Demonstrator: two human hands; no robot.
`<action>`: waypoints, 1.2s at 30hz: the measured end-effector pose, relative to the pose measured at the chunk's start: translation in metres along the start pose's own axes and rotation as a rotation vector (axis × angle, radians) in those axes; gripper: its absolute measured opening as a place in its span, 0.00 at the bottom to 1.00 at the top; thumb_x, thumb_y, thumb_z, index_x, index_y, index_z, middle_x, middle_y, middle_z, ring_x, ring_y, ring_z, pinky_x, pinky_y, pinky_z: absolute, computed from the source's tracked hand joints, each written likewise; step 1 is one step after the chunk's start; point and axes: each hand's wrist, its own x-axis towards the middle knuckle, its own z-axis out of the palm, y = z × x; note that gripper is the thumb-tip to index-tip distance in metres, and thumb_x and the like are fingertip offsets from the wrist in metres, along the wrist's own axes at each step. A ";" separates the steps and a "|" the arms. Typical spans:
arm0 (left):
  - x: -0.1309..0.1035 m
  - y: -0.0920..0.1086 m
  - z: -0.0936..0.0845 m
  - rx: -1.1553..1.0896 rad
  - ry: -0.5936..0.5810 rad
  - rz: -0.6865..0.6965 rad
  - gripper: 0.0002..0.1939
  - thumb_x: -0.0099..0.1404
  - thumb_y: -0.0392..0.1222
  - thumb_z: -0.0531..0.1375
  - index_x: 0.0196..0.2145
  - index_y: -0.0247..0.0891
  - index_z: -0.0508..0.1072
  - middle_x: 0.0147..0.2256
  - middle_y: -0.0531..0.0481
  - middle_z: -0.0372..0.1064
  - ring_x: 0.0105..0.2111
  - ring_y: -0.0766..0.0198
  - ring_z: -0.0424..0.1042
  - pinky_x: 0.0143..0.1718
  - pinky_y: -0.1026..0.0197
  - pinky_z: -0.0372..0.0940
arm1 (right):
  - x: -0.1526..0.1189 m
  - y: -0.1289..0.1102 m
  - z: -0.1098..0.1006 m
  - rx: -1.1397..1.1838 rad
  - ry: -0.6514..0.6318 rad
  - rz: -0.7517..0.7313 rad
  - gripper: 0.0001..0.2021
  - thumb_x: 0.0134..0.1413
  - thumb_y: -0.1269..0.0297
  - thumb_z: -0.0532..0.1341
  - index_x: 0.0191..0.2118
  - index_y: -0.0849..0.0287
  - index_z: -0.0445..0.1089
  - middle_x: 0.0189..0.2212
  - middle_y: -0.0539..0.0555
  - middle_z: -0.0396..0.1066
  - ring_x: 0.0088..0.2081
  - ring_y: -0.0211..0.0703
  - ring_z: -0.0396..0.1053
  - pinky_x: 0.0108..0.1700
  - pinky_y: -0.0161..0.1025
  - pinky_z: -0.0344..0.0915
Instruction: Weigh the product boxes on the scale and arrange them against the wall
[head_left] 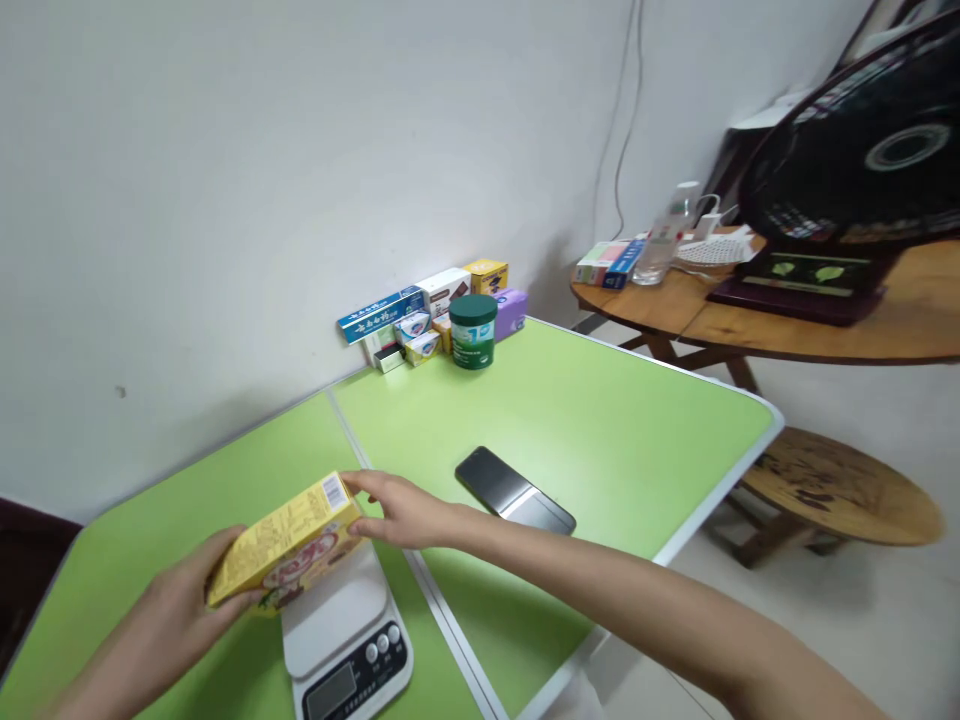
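Note:
Between my two hands is a yellow box (300, 540) with a barcode at its right end and coloured print on its front. My left hand (180, 605) grips the box's left end, thumb and fingers around it. At the opposite end, my right hand (401, 510) closes its thumb and fingers on the corner beside the barcode. The box is tilted above the white kitchen scale (337, 610) and covers part of its platform. Whether it touches the platform I cannot tell. The scale's dark display and round buttons face me.
A black phone (514, 490) lies right of my right hand. Against the wall stand a green tub (472, 335), a purple box (511, 313) and several small boxes. Beyond the green table (645, 420), a wooden table (675, 310) carries a fan (862, 150) and a bottle (664, 240).

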 end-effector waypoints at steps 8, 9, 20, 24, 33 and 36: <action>0.108 0.081 -0.010 0.075 0.147 0.007 0.28 0.54 0.60 0.57 0.46 0.39 0.68 0.40 0.46 0.75 0.36 0.52 0.74 0.32 0.58 0.67 | -0.003 0.066 -0.069 0.085 0.470 0.094 0.18 0.55 0.69 0.56 0.53 0.58 0.62 0.47 0.59 0.68 0.46 0.43 0.69 0.44 0.43 0.68; 0.127 0.094 -0.004 0.084 0.156 0.030 0.27 0.54 0.60 0.57 0.45 0.38 0.68 0.40 0.46 0.75 0.36 0.52 0.74 0.32 0.58 0.66 | -0.004 0.076 -0.079 0.066 0.499 0.117 0.17 0.55 0.70 0.56 0.52 0.59 0.62 0.45 0.58 0.69 0.44 0.42 0.69 0.43 0.43 0.68; 0.307 0.180 0.065 0.161 0.238 0.119 0.23 0.54 0.52 0.61 0.43 0.36 0.70 0.42 0.40 0.74 0.40 0.48 0.73 0.35 0.57 0.65 | 0.005 0.168 -0.149 -0.123 0.578 0.258 0.24 0.51 0.76 0.54 0.56 0.61 0.61 0.44 0.60 0.66 0.40 0.44 0.68 0.46 0.47 0.67; 0.336 0.186 0.079 0.182 0.231 0.174 0.23 0.54 0.50 0.62 0.45 0.35 0.70 0.44 0.39 0.73 0.42 0.47 0.73 0.40 0.55 0.66 | 0.021 0.186 -0.158 -0.194 0.530 0.247 0.28 0.50 0.76 0.54 0.60 0.63 0.57 0.50 0.62 0.65 0.50 0.48 0.65 0.54 0.49 0.63; 0.356 0.182 0.105 -0.062 0.355 0.062 0.41 0.53 0.43 0.63 0.61 0.30 0.50 0.58 0.30 0.54 0.57 0.45 0.61 0.56 0.48 0.57 | 0.029 0.219 -0.161 -0.181 0.534 0.203 0.35 0.47 0.73 0.54 0.64 0.68 0.48 0.62 0.65 0.54 0.63 0.53 0.52 0.64 0.53 0.49; 0.344 0.172 0.114 -0.224 0.311 -0.045 0.48 0.51 0.43 0.65 0.63 0.34 0.44 0.60 0.31 0.48 0.54 0.46 0.65 0.55 0.48 0.60 | 0.026 0.221 -0.157 -0.165 0.623 0.184 0.36 0.46 0.72 0.54 0.64 0.69 0.49 0.62 0.65 0.54 0.63 0.53 0.53 0.64 0.52 0.50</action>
